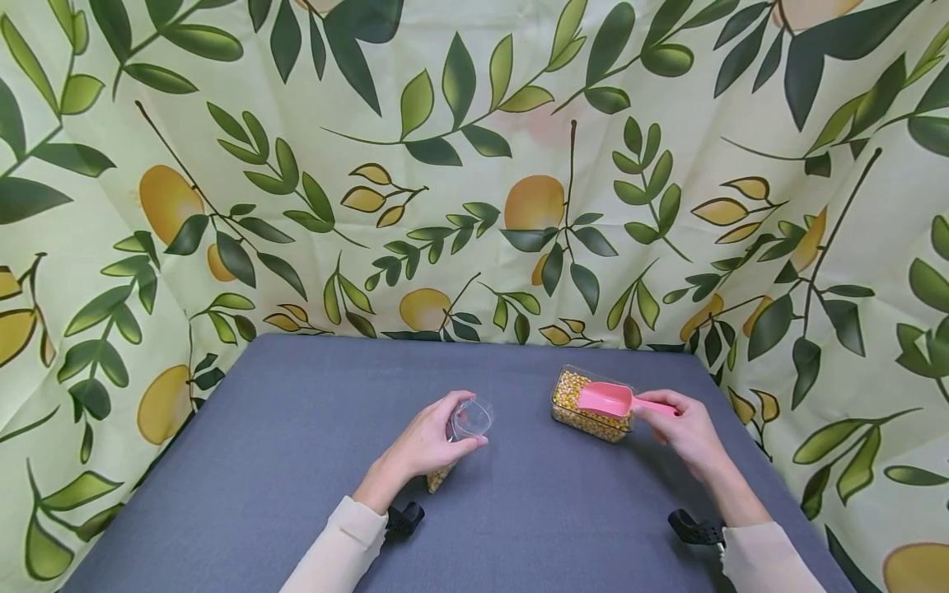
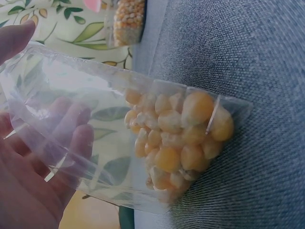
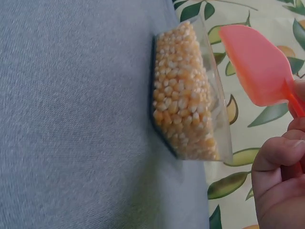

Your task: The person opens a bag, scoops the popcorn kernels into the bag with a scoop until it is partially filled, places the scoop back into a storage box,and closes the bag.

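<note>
My left hand [image 1: 432,441] holds a clear plastic bag [image 2: 109,138] by its upper part, thumb on one side and fingers on the other, with the mouth spread. Corn kernels [image 2: 176,138] fill the bag's lower end, which is down at the table. To the right, my right hand [image 1: 685,432] grips the handle of a pink scoop [image 1: 608,399]. The scoop is above a clear rectangular container [image 3: 224,138] of yellow and white corn kernels [image 3: 178,95]. In the right wrist view a gap shows between scoop and container.
A grey-blue cloth covers the table [image 1: 296,428]. Behind it and at both sides hangs a curtain [image 1: 460,189] printed with leaves and fruit. Black straps [image 1: 697,529] sit at both wrists, beside light sleeves.
</note>
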The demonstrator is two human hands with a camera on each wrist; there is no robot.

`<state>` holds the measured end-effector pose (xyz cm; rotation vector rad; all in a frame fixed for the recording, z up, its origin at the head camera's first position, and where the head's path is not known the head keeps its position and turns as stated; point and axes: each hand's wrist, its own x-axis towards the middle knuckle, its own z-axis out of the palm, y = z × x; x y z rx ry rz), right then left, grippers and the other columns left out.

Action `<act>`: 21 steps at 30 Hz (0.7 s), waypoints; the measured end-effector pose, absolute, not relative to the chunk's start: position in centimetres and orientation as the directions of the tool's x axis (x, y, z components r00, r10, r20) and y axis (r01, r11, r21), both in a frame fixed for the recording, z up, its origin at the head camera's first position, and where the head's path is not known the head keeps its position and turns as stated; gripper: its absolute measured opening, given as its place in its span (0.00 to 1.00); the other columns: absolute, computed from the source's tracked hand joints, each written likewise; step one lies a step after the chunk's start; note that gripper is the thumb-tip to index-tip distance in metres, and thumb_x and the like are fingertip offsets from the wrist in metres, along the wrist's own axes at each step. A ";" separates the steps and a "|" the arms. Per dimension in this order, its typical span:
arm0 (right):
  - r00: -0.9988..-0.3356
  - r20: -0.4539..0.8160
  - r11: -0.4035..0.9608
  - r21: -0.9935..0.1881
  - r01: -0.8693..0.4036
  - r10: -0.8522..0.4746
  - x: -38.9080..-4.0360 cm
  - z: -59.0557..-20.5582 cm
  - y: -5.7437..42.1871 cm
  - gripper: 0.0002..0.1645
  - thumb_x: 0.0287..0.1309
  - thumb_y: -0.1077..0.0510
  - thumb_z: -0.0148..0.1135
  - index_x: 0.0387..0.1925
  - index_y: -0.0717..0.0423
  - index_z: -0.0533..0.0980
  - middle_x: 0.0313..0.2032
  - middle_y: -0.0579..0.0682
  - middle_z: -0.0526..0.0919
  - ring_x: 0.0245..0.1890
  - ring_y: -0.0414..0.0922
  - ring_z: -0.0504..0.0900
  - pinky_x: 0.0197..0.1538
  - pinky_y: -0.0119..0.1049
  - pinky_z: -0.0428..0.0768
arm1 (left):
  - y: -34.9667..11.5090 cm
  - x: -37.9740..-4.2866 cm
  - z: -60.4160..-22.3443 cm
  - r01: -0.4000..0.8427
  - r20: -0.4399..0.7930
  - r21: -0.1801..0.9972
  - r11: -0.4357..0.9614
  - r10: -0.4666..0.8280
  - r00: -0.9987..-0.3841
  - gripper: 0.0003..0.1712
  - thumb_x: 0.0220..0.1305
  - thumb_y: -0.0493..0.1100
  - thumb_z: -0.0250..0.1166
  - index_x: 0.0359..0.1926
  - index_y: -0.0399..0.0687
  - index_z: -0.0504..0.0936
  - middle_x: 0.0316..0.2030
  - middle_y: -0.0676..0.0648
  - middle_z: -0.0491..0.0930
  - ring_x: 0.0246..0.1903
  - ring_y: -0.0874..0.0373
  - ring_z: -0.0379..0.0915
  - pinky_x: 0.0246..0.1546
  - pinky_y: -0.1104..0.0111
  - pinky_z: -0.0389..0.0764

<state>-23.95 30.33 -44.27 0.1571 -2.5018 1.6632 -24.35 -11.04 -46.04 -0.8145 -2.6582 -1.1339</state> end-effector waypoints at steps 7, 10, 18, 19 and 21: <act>-0.990 0.142 0.403 -0.906 -0.130 -0.001 -24.0 -44.8 30.9 0.23 0.57 0.52 0.67 0.49 0.63 0.77 0.19 0.53 0.73 0.17 0.44 0.70 0.22 0.38 0.70 | -11.0 -24.4 -46.1 0.525 0.318 0.632 0.570 0.426 -0.847 0.39 0.54 0.67 0.64 0.62 0.54 0.68 0.44 0.47 0.78 0.40 0.63 0.72 0.40 0.66 0.74; -0.992 0.128 0.408 -0.906 -0.115 0.005 -24.1 -45.0 31.0 0.23 0.57 0.52 0.67 0.49 0.63 0.77 0.19 0.52 0.73 0.17 0.44 0.70 0.22 0.40 0.70 | -11.0 -24.4 -46.2 0.525 0.319 0.631 0.570 0.426 -0.846 0.39 0.54 0.67 0.64 0.62 0.54 0.68 0.44 0.48 0.78 0.40 0.63 0.72 0.39 0.67 0.74; -0.993 0.116 0.438 -0.894 -0.101 0.009 -24.1 -45.3 31.3 0.24 0.57 0.50 0.67 0.49 0.63 0.77 0.19 0.50 0.73 0.16 0.43 0.70 0.22 0.42 0.71 | -11.1 -24.4 -46.3 0.524 0.318 0.634 0.569 0.426 -0.847 0.40 0.54 0.68 0.64 0.62 0.54 0.68 0.42 0.53 0.76 0.37 0.64 0.72 0.37 0.68 0.74; -0.993 0.114 0.440 -0.893 -0.098 0.008 -24.1 -45.3 31.3 0.24 0.57 0.50 0.67 0.49 0.63 0.77 0.19 0.51 0.73 0.16 0.43 0.70 0.22 0.42 0.71 | -11.1 -24.5 -46.3 0.522 0.316 0.634 0.570 0.425 -0.848 0.40 0.54 0.68 0.64 0.62 0.54 0.68 0.43 0.53 0.76 0.38 0.64 0.72 0.37 0.68 0.74; -0.994 0.106 0.441 -0.893 -0.092 0.006 -24.1 -45.3 31.3 0.24 0.57 0.50 0.67 0.49 0.63 0.77 0.20 0.52 0.74 0.16 0.43 0.70 0.22 0.42 0.71 | -11.0 -24.5 -46.3 0.520 0.313 0.636 0.570 0.425 -0.849 0.40 0.54 0.68 0.63 0.63 0.55 0.68 0.44 0.51 0.77 0.39 0.64 0.72 0.38 0.68 0.74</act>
